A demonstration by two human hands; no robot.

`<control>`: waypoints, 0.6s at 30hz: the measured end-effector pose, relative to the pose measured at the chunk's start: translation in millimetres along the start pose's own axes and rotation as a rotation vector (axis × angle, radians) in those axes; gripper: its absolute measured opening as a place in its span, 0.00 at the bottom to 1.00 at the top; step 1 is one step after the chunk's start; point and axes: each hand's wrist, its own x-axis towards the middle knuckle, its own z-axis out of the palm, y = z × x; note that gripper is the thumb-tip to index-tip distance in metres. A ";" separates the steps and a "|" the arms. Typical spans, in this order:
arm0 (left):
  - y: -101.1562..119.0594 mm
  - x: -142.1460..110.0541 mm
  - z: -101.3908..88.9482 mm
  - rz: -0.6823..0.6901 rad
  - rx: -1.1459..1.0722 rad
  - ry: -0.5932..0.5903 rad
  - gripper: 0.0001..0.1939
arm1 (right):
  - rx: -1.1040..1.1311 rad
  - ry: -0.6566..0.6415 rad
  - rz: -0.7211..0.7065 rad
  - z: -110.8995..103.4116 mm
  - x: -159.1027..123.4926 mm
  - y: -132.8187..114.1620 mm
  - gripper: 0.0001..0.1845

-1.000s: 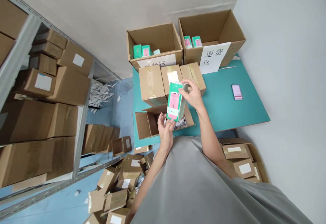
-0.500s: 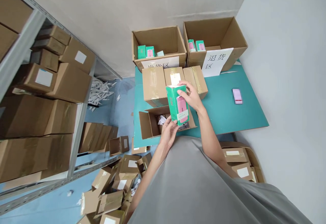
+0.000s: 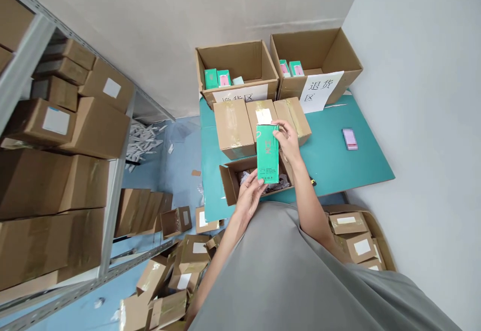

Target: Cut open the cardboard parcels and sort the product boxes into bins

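A green product box (image 3: 268,153) is held upright between my two hands, one printed side facing me. My left hand (image 3: 249,194) grips its bottom corner from below. At the upper right edge, my right hand (image 3: 287,141) has thumb and fingers closed on it. Beneath the box lies an opened carton (image 3: 229,185) with crumpled paper (image 3: 282,182) inside, partly covered by the box and my hands. Just behind stand three taped cartons (image 3: 235,128) in a row; the middle one has a white label.
Two large open cartons (image 3: 240,50) with paper signs stand at the table's back, holding green boxes (image 3: 296,68). A phone-like object (image 3: 349,139) lies right on the green table (image 3: 361,165). Left is a shelf of cartons (image 3: 86,180); more cartons (image 3: 195,251) are piled on the floor.
Both hands have turned the green box, so the side with the pink picture no longer shows and a plain green printed side faces me. Both hands still hold it.
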 end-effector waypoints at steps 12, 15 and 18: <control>29.9 -4.2 -24.7 0.262 0.147 0.108 0.31 | -0.168 0.087 -0.045 31.8 -15.6 -16.1 0.15; 41.3 -3.0 -34.7 0.100 0.005 0.069 0.21 | -0.067 0.094 -0.013 35.7 -17.9 -8.2 0.15; 47.0 -1.8 -43.7 -0.084 -0.095 0.055 0.15 | 0.009 0.113 0.032 41.0 -23.3 -4.6 0.16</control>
